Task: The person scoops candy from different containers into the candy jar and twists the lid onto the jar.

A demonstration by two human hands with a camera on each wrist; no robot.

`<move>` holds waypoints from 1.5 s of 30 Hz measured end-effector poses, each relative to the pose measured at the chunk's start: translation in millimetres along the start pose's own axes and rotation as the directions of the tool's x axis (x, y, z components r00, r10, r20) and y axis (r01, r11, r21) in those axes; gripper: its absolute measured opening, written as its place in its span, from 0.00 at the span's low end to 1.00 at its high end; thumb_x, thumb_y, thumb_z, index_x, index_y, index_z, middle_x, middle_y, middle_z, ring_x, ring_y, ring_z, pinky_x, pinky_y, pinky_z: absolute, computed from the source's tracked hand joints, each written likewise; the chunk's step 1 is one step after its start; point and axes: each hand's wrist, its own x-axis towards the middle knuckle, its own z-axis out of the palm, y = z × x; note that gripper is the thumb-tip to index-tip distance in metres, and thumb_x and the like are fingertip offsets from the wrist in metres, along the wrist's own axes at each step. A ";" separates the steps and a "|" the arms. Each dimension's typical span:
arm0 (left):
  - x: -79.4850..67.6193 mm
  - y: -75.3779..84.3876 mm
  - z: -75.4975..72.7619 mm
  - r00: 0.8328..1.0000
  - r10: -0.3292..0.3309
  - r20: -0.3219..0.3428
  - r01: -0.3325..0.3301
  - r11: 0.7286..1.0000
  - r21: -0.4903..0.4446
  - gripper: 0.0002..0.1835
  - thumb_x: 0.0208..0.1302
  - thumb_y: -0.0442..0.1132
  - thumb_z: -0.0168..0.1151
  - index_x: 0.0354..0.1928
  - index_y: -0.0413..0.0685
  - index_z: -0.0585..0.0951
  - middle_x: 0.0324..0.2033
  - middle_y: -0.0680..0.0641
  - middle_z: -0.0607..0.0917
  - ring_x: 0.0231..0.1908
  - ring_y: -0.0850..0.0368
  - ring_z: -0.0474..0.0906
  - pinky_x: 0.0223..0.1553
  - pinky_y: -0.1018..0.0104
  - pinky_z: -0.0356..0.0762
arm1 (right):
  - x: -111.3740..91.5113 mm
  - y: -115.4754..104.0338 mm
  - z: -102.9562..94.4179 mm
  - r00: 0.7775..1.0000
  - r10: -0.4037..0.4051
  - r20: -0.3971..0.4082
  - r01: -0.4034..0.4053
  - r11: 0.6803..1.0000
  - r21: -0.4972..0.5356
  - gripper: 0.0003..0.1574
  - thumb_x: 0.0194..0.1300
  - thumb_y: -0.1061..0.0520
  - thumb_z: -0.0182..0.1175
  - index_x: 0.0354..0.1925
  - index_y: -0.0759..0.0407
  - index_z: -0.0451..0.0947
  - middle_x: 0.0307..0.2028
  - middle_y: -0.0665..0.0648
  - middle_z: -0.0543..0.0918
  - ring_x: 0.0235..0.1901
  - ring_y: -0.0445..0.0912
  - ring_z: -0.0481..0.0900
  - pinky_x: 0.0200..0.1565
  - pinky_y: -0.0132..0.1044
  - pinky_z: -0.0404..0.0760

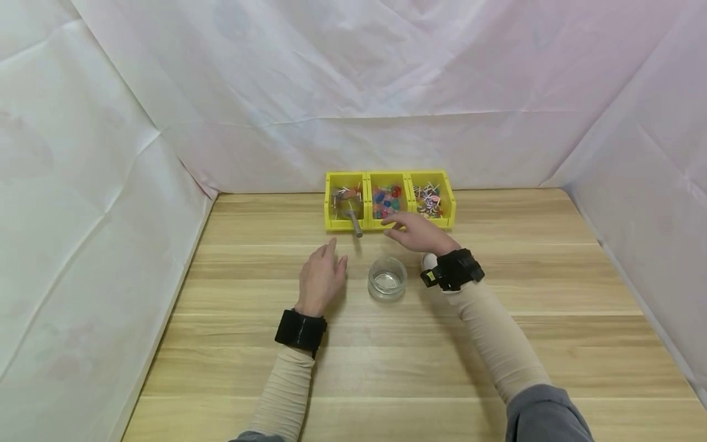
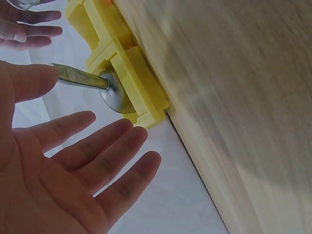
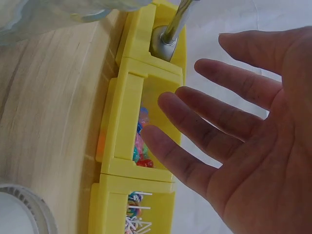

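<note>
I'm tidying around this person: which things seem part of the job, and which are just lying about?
Likely the job, near the left hand and right hand:
yellow bins
colourful pieces
scoop
glass jar

Perhaps lying about:
white round item, partly hidden

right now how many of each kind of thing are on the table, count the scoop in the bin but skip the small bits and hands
yellow bins: 3
metal scoop: 1
glass jar: 1
round white item, partly hidden: 1
total: 6
</note>
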 end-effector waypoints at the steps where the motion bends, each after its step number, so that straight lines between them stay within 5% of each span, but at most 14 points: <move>1: -0.2 0.0 0.1 1.000 0.002 -0.002 -0.002 1.000 0.005 0.30 0.73 0.48 0.56 0.70 0.40 0.67 0.60 0.33 0.78 0.57 0.37 0.77 0.55 0.46 0.79 | 0.7 -0.8 -0.1 1.000 0.002 0.007 -0.002 1.000 0.002 0.24 0.76 0.52 0.52 0.65 0.59 0.73 0.62 0.62 0.77 0.57 0.55 0.78 0.57 0.49 0.78; 13: -1.6 1.5 -0.2 1.000 0.012 -0.017 -0.012 1.000 0.016 0.27 0.72 0.47 0.57 0.67 0.39 0.72 0.59 0.33 0.78 0.57 0.37 0.77 0.54 0.44 0.79 | 23.3 -9.4 -1.6 0.998 -0.021 0.059 0.020 1.000 0.016 0.26 0.77 0.50 0.51 0.65 0.62 0.72 0.60 0.62 0.79 0.59 0.54 0.76 0.61 0.48 0.74; 18: 0.4 2.9 0.9 1.000 0.013 -0.014 -0.012 1.000 0.020 0.27 0.71 0.47 0.57 0.66 0.39 0.73 0.59 0.34 0.79 0.56 0.37 0.78 0.53 0.45 0.80 | 35.3 -14.1 -3.7 0.994 -0.015 0.112 0.009 0.999 0.048 0.26 0.78 0.51 0.49 0.66 0.64 0.70 0.57 0.63 0.80 0.51 0.56 0.81 0.50 0.44 0.81; 33: 1.3 10.6 5.2 1.000 0.003 0.022 -0.003 1.000 0.025 0.25 0.72 0.47 0.57 0.65 0.41 0.74 0.59 0.36 0.79 0.55 0.39 0.79 0.52 0.46 0.81 | 56.1 -34.0 2.2 0.967 0.176 0.185 -0.210 0.960 0.185 0.23 0.77 0.52 0.50 0.60 0.65 0.75 0.50 0.66 0.82 0.49 0.60 0.82 0.44 0.46 0.86; 39: -1.1 12.3 8.1 1.000 0.005 0.015 -0.005 1.000 0.020 0.25 0.71 0.47 0.58 0.64 0.40 0.74 0.58 0.35 0.80 0.54 0.39 0.79 0.50 0.45 0.81 | 60.5 -43.3 9.8 0.953 0.240 0.186 -0.275 0.941 0.195 0.24 0.77 0.50 0.49 0.46 0.69 0.81 0.35 0.66 0.84 0.44 0.61 0.84 0.44 0.47 0.87; 45: -1.4 13.6 10.5 1.000 0.006 0.002 -0.006 0.999 0.033 0.25 0.71 0.47 0.58 0.64 0.40 0.75 0.57 0.35 0.80 0.54 0.39 0.80 0.50 0.45 0.81 | 64.6 -48.4 17.3 0.933 0.325 0.154 -0.352 0.913 0.206 0.26 0.76 0.47 0.51 0.28 0.66 0.77 0.28 0.64 0.84 0.39 0.60 0.86 0.45 0.50 0.86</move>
